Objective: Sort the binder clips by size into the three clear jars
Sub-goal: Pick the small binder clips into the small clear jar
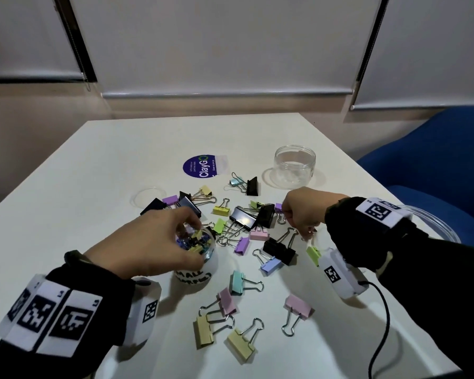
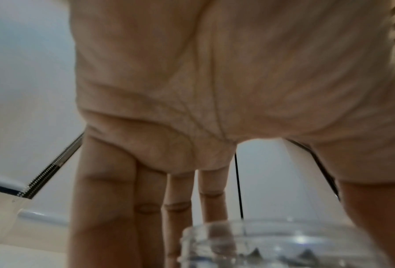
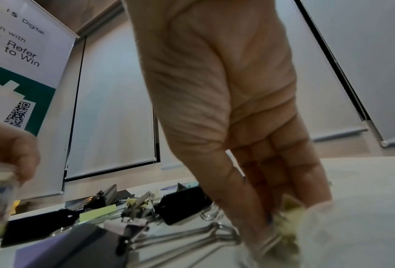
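The left hand (image 1: 153, 242) has its fingers curled round the rim of the small clear jar (image 1: 200, 258) of small clips while the right hand (image 1: 304, 212) fingers pinch, apparently, a small green binder clip (image 1: 313, 253) on the white surface (image 1: 121, 165), which should be lifted clear and dropped squarely into that jar; one empty clear jar (image 1: 294, 166) stands beyond, a third unseen.

A white table (image 1: 93, 165) stands before lowered grey roller blinds (image 1: 225, 45), blue chair (image 1: 433, 149) beside.

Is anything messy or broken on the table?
Nothing looks broken. Binder clips lie scattered loose across the table, still unsorted, and the far clear jar looks empty.
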`<state>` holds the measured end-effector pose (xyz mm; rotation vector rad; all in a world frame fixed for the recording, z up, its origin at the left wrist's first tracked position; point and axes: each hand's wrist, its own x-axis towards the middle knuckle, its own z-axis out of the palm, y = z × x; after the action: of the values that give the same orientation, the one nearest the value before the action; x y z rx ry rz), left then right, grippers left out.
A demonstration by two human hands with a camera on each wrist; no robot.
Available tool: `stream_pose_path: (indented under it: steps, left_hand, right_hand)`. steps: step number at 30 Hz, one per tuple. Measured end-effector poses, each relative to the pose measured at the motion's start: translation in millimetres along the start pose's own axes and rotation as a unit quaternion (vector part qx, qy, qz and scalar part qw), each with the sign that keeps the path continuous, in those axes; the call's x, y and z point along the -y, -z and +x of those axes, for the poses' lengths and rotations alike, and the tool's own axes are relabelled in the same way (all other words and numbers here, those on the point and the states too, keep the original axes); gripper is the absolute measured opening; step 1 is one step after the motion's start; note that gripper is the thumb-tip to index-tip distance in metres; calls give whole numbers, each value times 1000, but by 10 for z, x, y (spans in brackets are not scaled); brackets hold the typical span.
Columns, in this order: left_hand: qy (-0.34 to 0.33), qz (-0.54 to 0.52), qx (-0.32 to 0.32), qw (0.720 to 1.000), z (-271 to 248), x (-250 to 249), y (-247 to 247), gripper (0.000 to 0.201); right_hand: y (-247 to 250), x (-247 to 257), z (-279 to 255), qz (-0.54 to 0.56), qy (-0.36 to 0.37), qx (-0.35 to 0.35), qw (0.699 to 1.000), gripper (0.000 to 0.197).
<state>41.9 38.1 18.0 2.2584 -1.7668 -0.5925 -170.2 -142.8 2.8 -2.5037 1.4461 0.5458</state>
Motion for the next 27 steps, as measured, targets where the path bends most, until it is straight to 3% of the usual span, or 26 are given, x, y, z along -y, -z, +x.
stream_pose_path:
  steps: [5, 9, 12, 14, 19, 27]
  left_hand:
    - [10, -12, -21, 1000, -28, 102, 98, 49]
    - [6, -25, -23, 999, -22, 127, 58, 50]
    - [-2, -28, -22, 999, -17, 106, 29, 51]
    - [-11, -29, -21, 999, -15, 80, 14, 51]
    - [-23, -27, -16, 999, 2, 0, -25, 53]
    - [-24, -19, -7, 1000, -15, -25, -66, 55]
  right_hand:
    - [-47, -17, 67, 40, -6, -17, 999, 27]
    - [8, -67, 66, 132, -21, -52, 990, 14]
    - [117, -140, 21, 171, -36, -81, 981, 19]
    - [175, -170, -22, 152, -38, -94, 983, 23]
    - [130, -132, -97, 74, -30, -30, 996, 26]
    - [-83, -81, -77, -67, 13, -4, 998, 35]
